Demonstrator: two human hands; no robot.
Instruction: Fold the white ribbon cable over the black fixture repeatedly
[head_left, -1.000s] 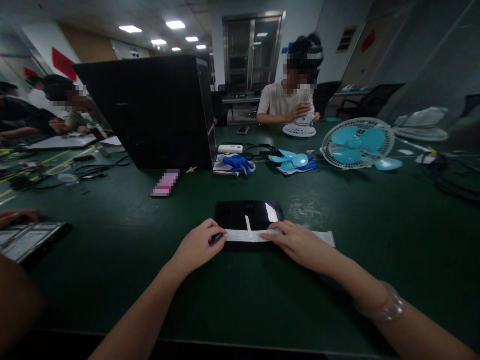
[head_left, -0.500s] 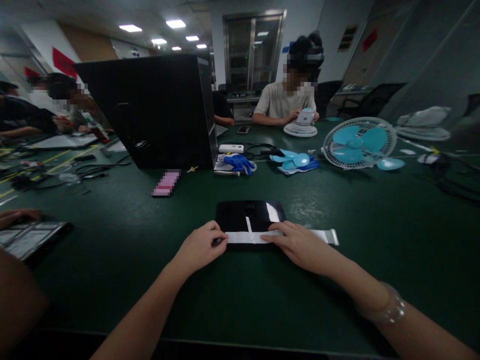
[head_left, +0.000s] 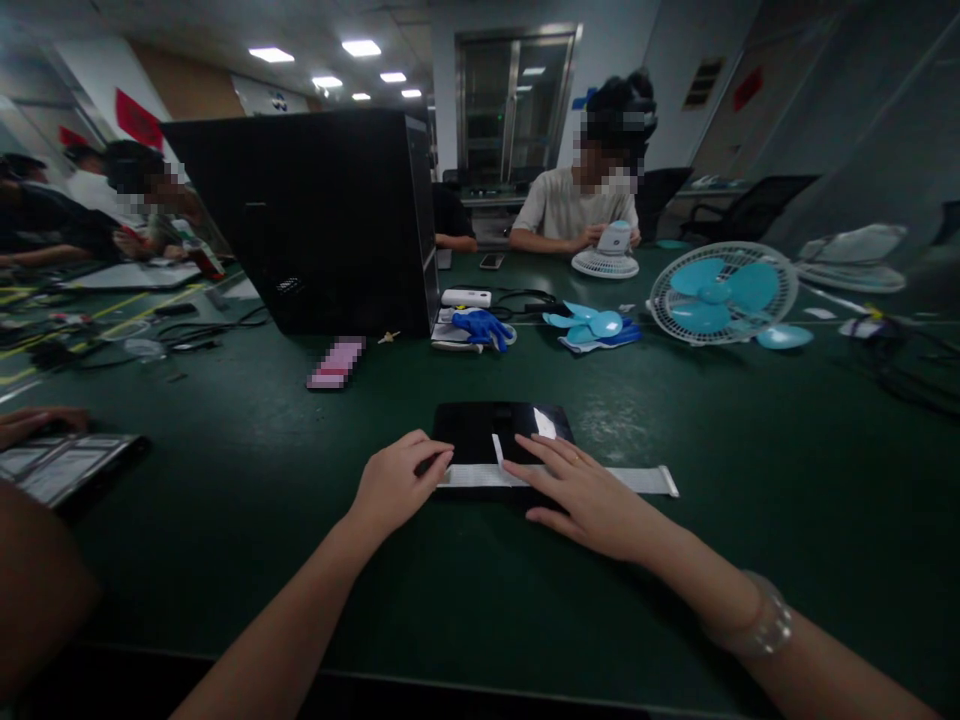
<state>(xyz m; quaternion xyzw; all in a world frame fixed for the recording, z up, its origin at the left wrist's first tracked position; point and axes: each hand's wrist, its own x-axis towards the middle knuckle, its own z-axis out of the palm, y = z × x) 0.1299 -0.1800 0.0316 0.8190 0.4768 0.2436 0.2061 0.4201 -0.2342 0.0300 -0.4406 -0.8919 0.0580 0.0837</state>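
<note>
A white ribbon strip lies across the near part of a glossy black panel, its right end reaching past the panel over the bench. The left hand comes in from the lower left, thumb and forefinger drawn close together at the strip's left end; whether they pinch it, I cannot tell. The right hand stretches palm down over the strip, fingers spread apart, forearm angled from the lower right, a clear bracelet on its wrist.
</note>
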